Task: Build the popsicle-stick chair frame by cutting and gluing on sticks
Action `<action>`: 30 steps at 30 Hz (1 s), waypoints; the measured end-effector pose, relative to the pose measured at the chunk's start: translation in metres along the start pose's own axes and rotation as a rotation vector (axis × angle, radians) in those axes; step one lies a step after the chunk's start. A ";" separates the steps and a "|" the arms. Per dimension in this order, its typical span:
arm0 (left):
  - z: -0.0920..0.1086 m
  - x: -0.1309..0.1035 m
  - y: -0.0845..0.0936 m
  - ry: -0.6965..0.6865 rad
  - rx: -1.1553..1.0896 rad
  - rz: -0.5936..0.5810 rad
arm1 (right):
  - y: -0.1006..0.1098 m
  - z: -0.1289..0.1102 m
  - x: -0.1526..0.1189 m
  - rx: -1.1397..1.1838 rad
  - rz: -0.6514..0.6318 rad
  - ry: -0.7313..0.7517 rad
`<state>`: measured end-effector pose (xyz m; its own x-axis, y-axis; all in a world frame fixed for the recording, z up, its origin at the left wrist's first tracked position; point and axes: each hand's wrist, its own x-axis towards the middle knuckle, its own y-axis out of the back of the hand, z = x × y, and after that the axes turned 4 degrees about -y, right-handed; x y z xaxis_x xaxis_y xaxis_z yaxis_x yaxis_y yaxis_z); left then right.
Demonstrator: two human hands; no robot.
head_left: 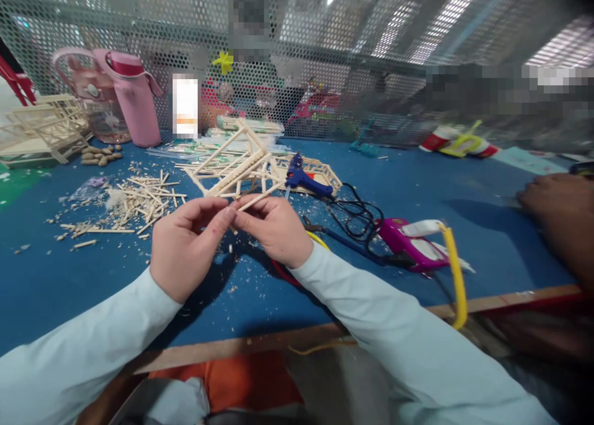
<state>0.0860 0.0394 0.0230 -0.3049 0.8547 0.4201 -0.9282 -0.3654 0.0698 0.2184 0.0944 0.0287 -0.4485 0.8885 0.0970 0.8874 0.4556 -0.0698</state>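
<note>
At three o'clock from the latticed wooden frame (pixel 239 173), pinched by left fingers (pixel 218 227) and right fingers (pixel 250 224), a corded glue gun (pixel 304 180) is set.

"Any words or numbers you can read there?"
"None. The plastic packets (pixel 271 128) have green printing, too small to make out."
"And the clear pink bottle (pixel 103 106)?"
"A pale mark on its side, with no legible lettering."
"That bright panel (pixel 185 100)?"
"Pixelated, with an orange band across it; nothing readable."
</note>
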 end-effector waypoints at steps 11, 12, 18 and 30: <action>0.002 0.002 0.004 0.176 -0.265 0.046 | 0.012 -0.001 0.004 -0.026 0.044 0.079; 0.001 0.005 0.004 0.193 -0.316 0.083 | 0.013 -0.001 0.004 -0.011 0.062 0.078; -0.008 0.024 0.007 0.404 -0.508 0.037 | 0.013 0.000 0.005 -0.013 0.034 0.059; -0.008 0.022 0.006 0.125 -0.229 -0.032 | 0.014 -0.002 0.000 -0.210 -0.120 0.081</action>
<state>0.0720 0.0593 0.0251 -0.2855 0.9084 0.3054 -0.9575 -0.2567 -0.1316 0.2306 0.1004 0.0295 -0.5491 0.8177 0.1725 0.8350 0.5284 0.1535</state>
